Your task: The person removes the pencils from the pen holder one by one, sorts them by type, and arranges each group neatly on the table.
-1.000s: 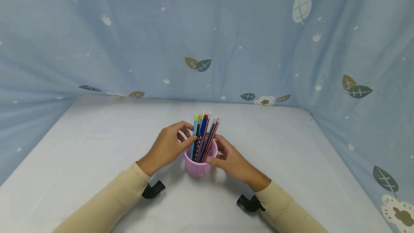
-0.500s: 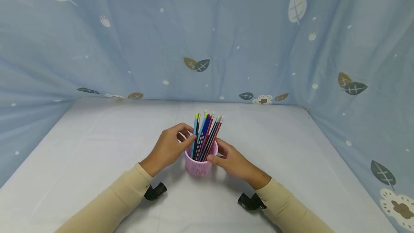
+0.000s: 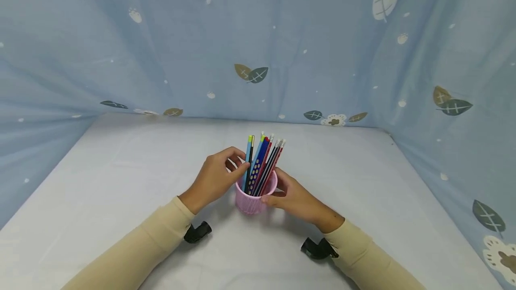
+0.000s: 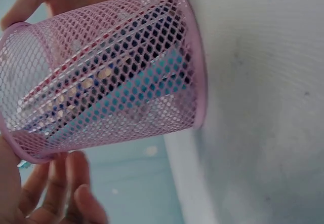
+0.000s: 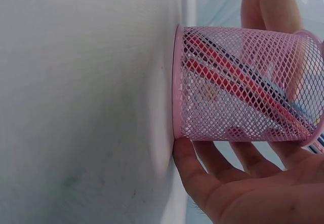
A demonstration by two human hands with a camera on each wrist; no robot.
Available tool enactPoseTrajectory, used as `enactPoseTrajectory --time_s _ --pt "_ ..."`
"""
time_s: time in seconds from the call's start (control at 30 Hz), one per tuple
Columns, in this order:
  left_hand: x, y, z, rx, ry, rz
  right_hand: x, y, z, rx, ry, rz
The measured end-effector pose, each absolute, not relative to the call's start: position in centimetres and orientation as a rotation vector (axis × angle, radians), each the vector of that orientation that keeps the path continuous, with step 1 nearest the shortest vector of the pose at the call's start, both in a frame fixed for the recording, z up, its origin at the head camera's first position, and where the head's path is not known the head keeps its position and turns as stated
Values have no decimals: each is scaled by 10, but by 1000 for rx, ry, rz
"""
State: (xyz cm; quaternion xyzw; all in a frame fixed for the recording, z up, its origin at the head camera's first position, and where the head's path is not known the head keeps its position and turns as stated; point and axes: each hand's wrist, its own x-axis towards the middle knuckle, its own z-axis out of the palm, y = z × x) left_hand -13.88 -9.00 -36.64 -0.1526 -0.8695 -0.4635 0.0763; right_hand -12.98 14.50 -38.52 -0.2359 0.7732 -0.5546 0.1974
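A pink mesh cup (image 3: pixel 255 198) is standing upright on the white bench (image 3: pixel 121 182), near its middle, and is holding a bundle of pencils (image 3: pixel 263 162) that are leaning to the right, eraser ends up. The left hand (image 3: pixel 215 179) is sitting at the cup's left side with its fingers curled, the thumb and forefinger closing on a light-blue pencil (image 3: pixel 247 158) just above the rim. The right hand (image 3: pixel 296 198) is cupping the cup's right side: its thumb is pressing against the mesh wall near the rim, and its fingers are wrapping around the far side. In the right wrist view the fingers (image 5: pixel 223 163) are lying along the mesh wall (image 5: pixel 243 82), with red and dark pencil shafts showing through it. In the left wrist view the mesh (image 4: pixel 106 77) is showing a blue shaft inside. Cream sleeves (image 3: pixel 153 240) are covering both forearms. A blue leaf-printed cloth (image 3: pixel 258 35) is hanging behind and beside the bench.
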Motion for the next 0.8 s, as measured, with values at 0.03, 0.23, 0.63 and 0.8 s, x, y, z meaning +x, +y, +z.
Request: enactPoseTrajectory --time_s 0.03,0.23,0.63,0.8 --pt "-138 -90 -367 -458 -2603 -1380 -129 145 -385 -665 2156 -1556" --pt "-137 -89 -367 -494 -2560 -1283 -129 146 -385 -686 2156 -1535" --pt "-138 -90 -362 -535 -2510 -1195 -132 146 -383 -702 2150 -1540" --pt "-138 -90 -357 -540 -2450 -1252 -133 146 -384 -707 2168 -1541"
